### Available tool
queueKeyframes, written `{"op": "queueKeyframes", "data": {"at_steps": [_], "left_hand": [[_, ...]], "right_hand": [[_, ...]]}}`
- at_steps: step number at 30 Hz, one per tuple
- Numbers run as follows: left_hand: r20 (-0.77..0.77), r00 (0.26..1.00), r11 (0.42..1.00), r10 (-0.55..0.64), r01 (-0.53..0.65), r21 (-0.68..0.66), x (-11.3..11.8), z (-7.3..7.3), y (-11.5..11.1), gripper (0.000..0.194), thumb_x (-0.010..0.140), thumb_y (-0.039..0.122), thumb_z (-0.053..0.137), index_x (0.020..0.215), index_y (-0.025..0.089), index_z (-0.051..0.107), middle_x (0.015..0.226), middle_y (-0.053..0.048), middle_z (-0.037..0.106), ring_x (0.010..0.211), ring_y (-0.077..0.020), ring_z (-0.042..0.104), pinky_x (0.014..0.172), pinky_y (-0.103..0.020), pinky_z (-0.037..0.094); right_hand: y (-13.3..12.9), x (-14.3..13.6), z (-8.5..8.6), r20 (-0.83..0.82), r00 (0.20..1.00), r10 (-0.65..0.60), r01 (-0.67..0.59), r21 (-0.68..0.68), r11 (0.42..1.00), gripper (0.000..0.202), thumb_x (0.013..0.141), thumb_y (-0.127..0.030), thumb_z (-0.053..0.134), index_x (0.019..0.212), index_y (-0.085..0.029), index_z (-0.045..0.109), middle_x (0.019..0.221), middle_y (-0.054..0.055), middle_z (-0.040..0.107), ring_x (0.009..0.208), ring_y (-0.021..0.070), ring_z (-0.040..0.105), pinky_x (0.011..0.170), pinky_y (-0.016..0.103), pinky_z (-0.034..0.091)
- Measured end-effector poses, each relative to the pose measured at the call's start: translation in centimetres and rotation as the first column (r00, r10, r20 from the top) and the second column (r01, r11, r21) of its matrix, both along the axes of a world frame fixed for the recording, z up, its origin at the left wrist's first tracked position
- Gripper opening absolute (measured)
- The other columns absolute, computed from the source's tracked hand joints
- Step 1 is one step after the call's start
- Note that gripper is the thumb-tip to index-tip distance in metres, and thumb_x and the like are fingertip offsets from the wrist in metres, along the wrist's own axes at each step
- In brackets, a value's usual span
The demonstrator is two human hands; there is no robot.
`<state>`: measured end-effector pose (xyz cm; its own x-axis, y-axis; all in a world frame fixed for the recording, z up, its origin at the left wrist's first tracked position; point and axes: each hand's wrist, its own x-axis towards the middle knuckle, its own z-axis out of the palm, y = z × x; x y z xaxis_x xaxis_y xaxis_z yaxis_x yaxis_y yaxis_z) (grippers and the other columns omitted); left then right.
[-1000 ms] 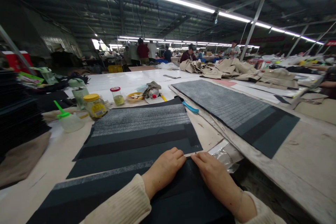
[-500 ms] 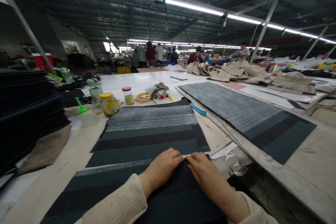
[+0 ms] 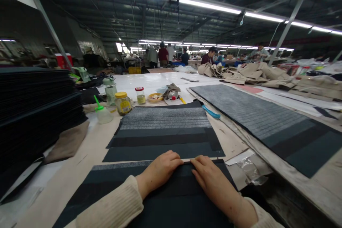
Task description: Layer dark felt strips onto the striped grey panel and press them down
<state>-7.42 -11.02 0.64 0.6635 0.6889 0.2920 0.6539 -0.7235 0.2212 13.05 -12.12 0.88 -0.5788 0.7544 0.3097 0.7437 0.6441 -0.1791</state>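
A dark fabric panel (image 3: 184, 203) lies on the table in front of me, its far edge running level under both hands. My left hand (image 3: 162, 169) holds that edge left of its middle, fingers bent together; its thumb is mostly hidden. Just to the right, my right hand (image 3: 211, 178) grips the same edge between fingertips and thumb, short of the panel's right corner. A narrow gap separates the hands. Beneath and to the left shows another dark panel (image 3: 88, 188) with a speckled grey strip. Beyond them lie grey-striped dark panels (image 3: 165, 131), untouched.
At left rises a tall stack of dark fabric (image 3: 34, 107). A green-tipped squeeze bottle (image 3: 104, 114), a yellow-lidded jar (image 3: 123, 104), a red-lidded jar (image 3: 140, 96) and a blue tool (image 3: 211, 112) stand or lie farther back. A long panel (image 3: 253, 117) lies at right, beyond a gap between tables.
The view has turned left, so the surroundings sit farther right. Along the panel's edge both hands have shifted slightly left, baring its right corner, and the gap between them is a little wider.
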Motion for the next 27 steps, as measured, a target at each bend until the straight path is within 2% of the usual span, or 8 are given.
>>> {"op": "queueKeyframes", "data": {"at_steps": [4, 7, 11, 15, 19, 22, 27], "left_hand": [[-0.075, 0.996, 0.997, -0.041, 0.046, 0.055, 0.4, 0.2, 0.1, 0.019, 0.089, 0.013, 0.042, 0.098, 0.015, 0.058, 0.088, -0.005, 0.059, 0.084, -0.0166, 0.052, 0.078, -0.029, 0.046], [-0.106, 0.992, 0.995, -0.069, 0.076, 0.065, -0.4, 0.6, 0.0, 0.02, 0.089, 0.012, 0.042, 0.101, 0.014, 0.058, 0.09, -0.005, 0.059, 0.085, -0.0165, 0.052, 0.08, -0.029, 0.046], [-0.034, 0.999, 1.0, -0.016, 0.016, 0.014, -3.0, 0.6, -0.5, 0.023, 0.09, 0.012, 0.04, 0.103, 0.017, 0.058, 0.092, -0.004, 0.06, 0.085, -0.0146, 0.053, 0.078, -0.026, 0.047], [0.016, 0.999, 0.999, 0.044, -0.044, 0.003, -4.5, 0.1, -1.2, 0.024, 0.091, 0.014, 0.038, 0.103, 0.017, 0.059, 0.092, -0.004, 0.06, 0.086, -0.0147, 0.053, 0.077, -0.026, 0.047], [-0.043, 0.999, 0.999, 0.026, -0.024, 0.037, -4.1, 0.2, -1.5, 0.023, 0.09, 0.012, 0.04, 0.103, 0.016, 0.058, 0.093, -0.005, 0.06, 0.086, -0.016, 0.052, 0.079, -0.028, 0.047], [-0.098, 0.995, 0.998, -0.006, 0.013, 0.069, -4.1, 0.5, -1.6, 0.022, 0.089, 0.011, 0.041, 0.105, 0.013, 0.057, 0.094, -0.006, 0.06, 0.087, -0.0163, 0.052, 0.081, -0.028, 0.046], [-0.108, 0.993, 0.998, 0.054, -0.049, 0.046, -6.5, 0.6, -2.3, 0.022, 0.089, 0.011, 0.041, 0.103, 0.015, 0.058, 0.095, -0.005, 0.06, 0.089, -0.0154, 0.052, 0.083, -0.026, 0.045]], "right_hand": [[-0.4, -1.9, -0.5, 0.009, 0.999, 0.051, -0.052, 0.088, 0.995, 0.018, 0.08, -0.004, 0.047, 0.088, -0.018, 0.055, 0.083, 0.004, 0.055, 0.078, 0.0185, 0.053, 0.074, 0.033, 0.046], [-0.5, -2.1, -0.8, 0.024, 0.998, 0.066, -0.069, 0.151, 0.986, 0.019, 0.081, -0.004, 0.044, 0.087, -0.019, 0.055, 0.081, 0.004, 0.055, 0.076, 0.0178, 0.053, 0.073, 0.032, 0.045], [-0.2, -1.9, -0.3, 0.056, 0.998, 0.037, -0.044, 0.116, 0.992, 0.015, 0.081, -0.006, 0.047, 0.087, -0.018, 0.055, 0.081, 0.004, 0.055, 0.077, 0.0188, 0.053, 0.072, 0.033, 0.045], [-0.2, -3.5, 0.3, 0.066, 0.996, 0.057, -0.062, 0.088, 0.994, 0.014, 0.079, -0.005, 0.049, 0.082, -0.018, 0.054, 0.081, 0.004, 0.056, 0.077, 0.0187, 0.053, 0.072, 0.032, 0.044], [-0.5, -5.7, -0.2, 0.115, 0.988, 0.106, -0.123, 0.155, 0.98, 0.02, 0.079, -0.001, 0.044, 0.083, -0.018, 0.055, 0.079, 0.004, 0.056, 0.073, 0.0183, 0.052, 0.07, 0.031, 0.043], [-0.6, -6.2, -0.8, 0.172, 0.98, 0.101, -0.136, 0.205, 0.969, 0.024, 0.077, 0.002, 0.042, 0.082, -0.017, 0.056, 0.078, 0.005, 0.056, 0.072, 0.0196, 0.052, 0.07, 0.033, 0.042], [-0.2, -5.8, -0.7, 0.131, 0.981, 0.142, -0.162, 0.154, 0.975, 0.021, 0.079, -0.001, 0.044, 0.085, -0.017, 0.056, 0.08, 0.005, 0.056, 0.073, 0.0194, 0.052, 0.071, 0.033, 0.042]]}}
